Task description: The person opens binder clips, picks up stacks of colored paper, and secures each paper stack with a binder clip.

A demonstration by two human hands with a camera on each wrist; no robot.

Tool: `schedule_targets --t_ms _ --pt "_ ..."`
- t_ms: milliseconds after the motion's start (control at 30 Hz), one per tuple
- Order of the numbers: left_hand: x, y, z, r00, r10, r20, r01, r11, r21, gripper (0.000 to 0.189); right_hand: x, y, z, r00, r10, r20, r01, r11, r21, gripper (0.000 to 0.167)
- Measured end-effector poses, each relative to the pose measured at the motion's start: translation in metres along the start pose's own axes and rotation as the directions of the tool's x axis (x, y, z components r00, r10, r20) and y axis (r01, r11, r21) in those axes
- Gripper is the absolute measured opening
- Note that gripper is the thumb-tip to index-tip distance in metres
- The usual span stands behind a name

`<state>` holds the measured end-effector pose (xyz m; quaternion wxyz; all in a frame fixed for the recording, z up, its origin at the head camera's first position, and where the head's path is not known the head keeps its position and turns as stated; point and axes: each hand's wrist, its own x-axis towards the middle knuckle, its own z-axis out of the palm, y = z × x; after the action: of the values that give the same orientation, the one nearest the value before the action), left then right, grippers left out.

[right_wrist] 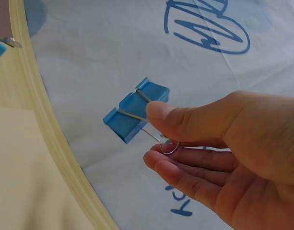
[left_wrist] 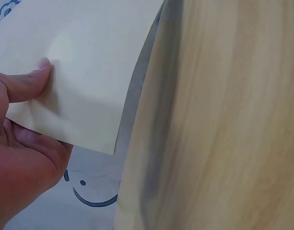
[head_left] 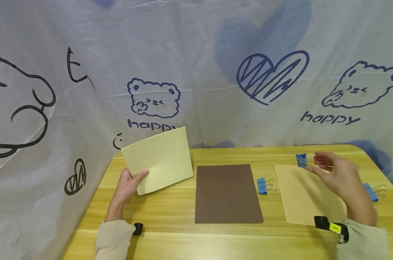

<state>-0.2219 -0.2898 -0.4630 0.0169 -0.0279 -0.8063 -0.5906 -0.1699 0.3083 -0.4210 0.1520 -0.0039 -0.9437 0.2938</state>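
A creased whitish sheet (head_left: 196,47) hangs beyond the far edge of the table (head_left: 164,238) and along its left edge. On it are two bear faces (head_left: 154,98), each over the word "happy" (head_left: 329,118), a scribbled heart (head_left: 271,79) and pale blue patches (head_left: 264,29). The table is yellowish, streaked wood with a rounded far right corner. Soft shadows (left_wrist: 158,120) fall across it.

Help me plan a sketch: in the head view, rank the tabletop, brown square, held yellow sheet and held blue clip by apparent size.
1. Tabletop
2. Brown square and held yellow sheet: too alike to rank
3. Held blue clip
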Motion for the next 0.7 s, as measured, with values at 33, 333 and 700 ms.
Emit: schedule_targets --t_ms 33,333,700 --pt "0.000 0.000 0.000 1.000 -0.002 -0.002 0.002 1.000 0.000 0.033 0.000 -0.002 0.002 1.000 -0.007 0.000 0.007 1.000 0.003 0.053" --pt "-0.001 0.008 -0.002 0.999 -0.047 0.027 0.048 0.997 -0.053 0.036 0.008 -0.020 0.016 0.993 -0.098 -0.060 0.103 0.991 0.081 0.051" --pt "-0.001 0.014 0.006 0.992 -0.053 0.117 0.065 0.993 -0.099 0.037 0.015 -0.035 0.041 0.977 -0.179 -0.115 0.194 0.972 0.132 0.046"
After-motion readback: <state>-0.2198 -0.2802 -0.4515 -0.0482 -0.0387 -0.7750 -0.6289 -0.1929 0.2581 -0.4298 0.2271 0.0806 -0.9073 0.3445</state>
